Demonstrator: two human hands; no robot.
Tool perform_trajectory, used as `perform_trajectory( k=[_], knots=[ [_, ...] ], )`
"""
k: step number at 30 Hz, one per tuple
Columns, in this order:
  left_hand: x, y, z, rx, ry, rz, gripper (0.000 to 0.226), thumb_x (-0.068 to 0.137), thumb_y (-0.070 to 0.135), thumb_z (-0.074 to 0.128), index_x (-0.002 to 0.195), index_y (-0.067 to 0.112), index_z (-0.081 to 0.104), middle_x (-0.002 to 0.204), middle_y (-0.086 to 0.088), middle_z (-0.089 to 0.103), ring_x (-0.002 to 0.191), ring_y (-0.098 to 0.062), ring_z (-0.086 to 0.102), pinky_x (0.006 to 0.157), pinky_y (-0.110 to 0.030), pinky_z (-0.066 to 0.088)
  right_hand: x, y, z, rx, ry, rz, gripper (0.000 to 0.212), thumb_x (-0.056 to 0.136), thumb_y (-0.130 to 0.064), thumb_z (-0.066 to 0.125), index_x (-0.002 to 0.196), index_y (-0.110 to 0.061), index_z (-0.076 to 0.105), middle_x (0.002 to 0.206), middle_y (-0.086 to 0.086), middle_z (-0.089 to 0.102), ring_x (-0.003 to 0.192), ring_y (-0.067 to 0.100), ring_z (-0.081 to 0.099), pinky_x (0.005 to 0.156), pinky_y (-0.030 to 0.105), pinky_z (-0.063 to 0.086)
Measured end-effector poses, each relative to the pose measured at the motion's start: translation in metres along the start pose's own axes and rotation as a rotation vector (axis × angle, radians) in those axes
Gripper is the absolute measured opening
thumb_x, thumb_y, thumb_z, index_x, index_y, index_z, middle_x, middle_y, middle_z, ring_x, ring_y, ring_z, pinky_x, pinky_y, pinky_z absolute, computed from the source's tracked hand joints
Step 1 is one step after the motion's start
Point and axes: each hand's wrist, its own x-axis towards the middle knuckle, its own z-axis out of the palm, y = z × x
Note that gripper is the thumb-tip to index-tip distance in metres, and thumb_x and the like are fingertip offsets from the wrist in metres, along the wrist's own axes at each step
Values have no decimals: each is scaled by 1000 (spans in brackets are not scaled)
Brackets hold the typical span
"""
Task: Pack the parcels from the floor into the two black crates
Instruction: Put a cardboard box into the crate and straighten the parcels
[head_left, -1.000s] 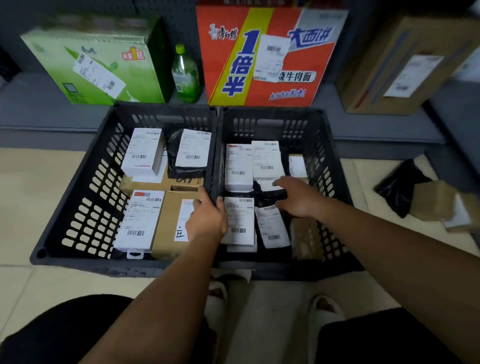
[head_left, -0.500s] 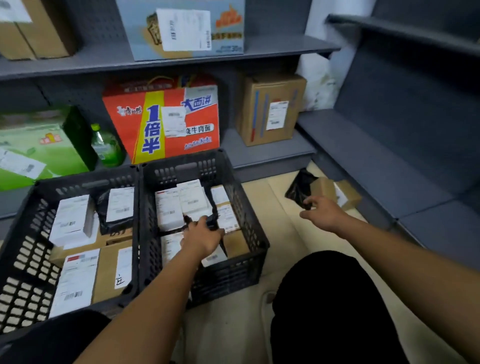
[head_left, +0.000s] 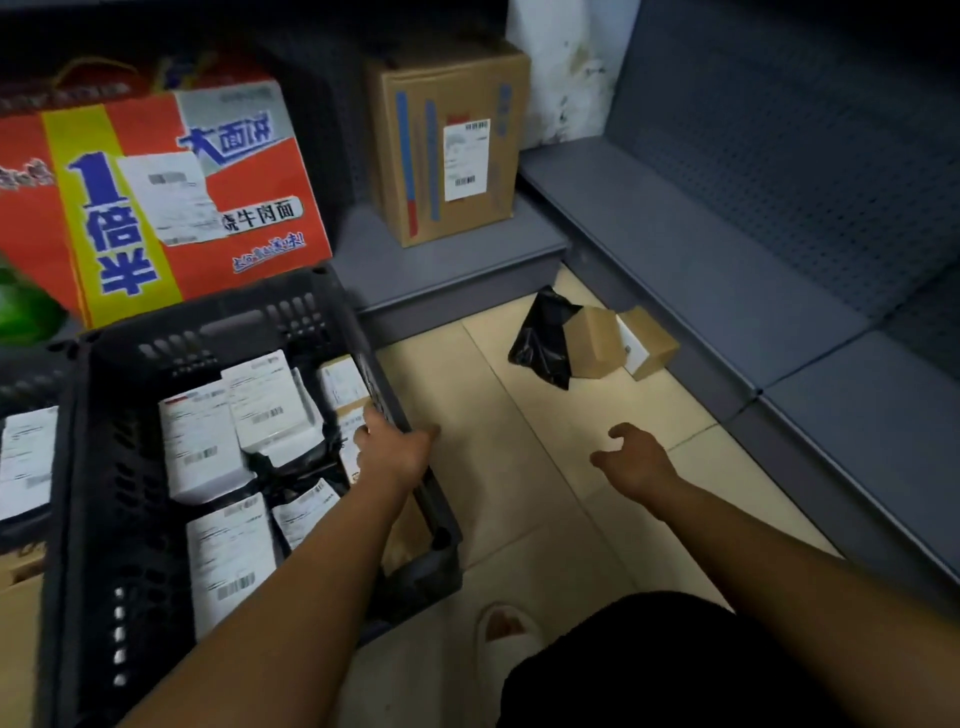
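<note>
The right black crate (head_left: 395, 415) is packed with several white-labelled parcels (head_left: 200, 441) and black bags. My left hand (head_left: 397, 452) holds its right rim, thumb outside and fingers inside. Only a corner of the left crate (head_left: 31, 376) shows at the left edge. On the floor by the shelf corner lie a black bag parcel (head_left: 543, 340), a brown box (head_left: 597, 343) and a second brown box (head_left: 649, 345). My right hand (head_left: 634, 460) hovers over the tiles short of them, fingers loosely spread, holding nothing.
Low grey shelving (head_left: 727, 270) runs along the back and right side. A taped cardboard box (head_left: 447, 145) and a red noodle carton (head_left: 156, 208) stand on the back shelf. My slippered foot (head_left: 506, 631) and knee are at the bottom.
The view swung right. My left hand left the parcels inside the right crate and took its right rim. My right hand now sits farther back from the floor parcels.
</note>
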Motion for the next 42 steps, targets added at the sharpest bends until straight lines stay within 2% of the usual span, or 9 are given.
perform_trajectory(
  k=[5, 8, 13, 19, 23, 31, 36, 40, 42],
  knots=[
    [59, 25, 20, 14, 175, -16, 91, 88, 24, 66, 157, 21, 7, 158, -16, 26, 137, -45, 36, 106, -53, 37, 89, -2, 17, 14, 54, 24, 68, 88, -29, 68, 147, -8, 39, 139, 19, 49, 117, 35, 56, 89, 37, 52],
    [72, 16, 26, 46, 253, 29, 73, 87, 18, 60, 150, 21, 21, 123, -13, 58, 96, -32, 54, 79, -40, 40, 138, -4, 24, 73, 93, 55, 72, 88, -32, 68, 147, -6, 36, 141, 21, 45, 119, 39, 53, 93, 42, 52],
    [77, 9, 32, 86, 337, 63, 60, 84, 13, 58, 139, 21, 33, 89, 0, 51, 79, -27, 48, 74, -36, 37, 206, -3, 28, 156, 163, 149, 85, 85, -35, 72, 151, -7, 28, 148, 20, 39, 130, 42, 45, 102, 48, 46],
    [78, 5, 32, 49, 340, 83, 50, 83, 19, 58, 127, 29, 37, 84, 6, 56, 77, -29, 56, 71, -36, 41, 270, -6, 23, 179, 221, 189, 79, 82, -38, 73, 143, -8, 34, 138, 20, 44, 123, 44, 48, 99, 52, 47],
    [82, 3, 33, 61, 341, 53, 55, 81, 11, 60, 127, 32, 38, 91, 0, 64, 81, -32, 61, 72, -40, 47, 300, -9, 21, 171, 226, 178, 96, 77, -43, 78, 150, -10, 24, 143, 18, 40, 127, 41, 44, 104, 49, 44],
    [85, 0, 35, 82, 370, 28, 60, 81, 8, 59, 131, 32, 38, 86, 8, 62, 75, -25, 60, 63, -35, 41, 321, -12, 25, 263, 221, 254, 102, 68, -42, 87, 145, -8, 30, 140, 15, 41, 126, 37, 45, 103, 51, 46],
    [84, 4, 36, 63, 365, 20, 57, 82, 9, 59, 129, 33, 38, 85, 11, 61, 75, -23, 60, 64, -34, 41, 282, -32, 43, 564, 258, 325, 92, 60, -40, 87, 136, -6, 48, 134, 12, 52, 117, 36, 55, 96, 47, 53],
    [84, 5, 38, 96, 389, 35, 56, 84, 11, 56, 134, 29, 35, 79, 17, 51, 76, -25, 51, 72, -34, 39, 228, -67, 40, 856, 120, 337, 82, 65, -38, 83, 134, -8, 50, 126, 7, 58, 99, 22, 60, 82, 39, 56],
    [85, 6, 40, 119, 369, 19, 59, 83, 10, 57, 135, 25, 33, 88, 3, 59, 74, -26, 50, 70, -33, 37, 196, -87, 31, 933, 37, 313, 72, 72, -36, 80, 133, -13, 48, 123, 5, 57, 102, 21, 60, 76, 36, 55]
  ],
)
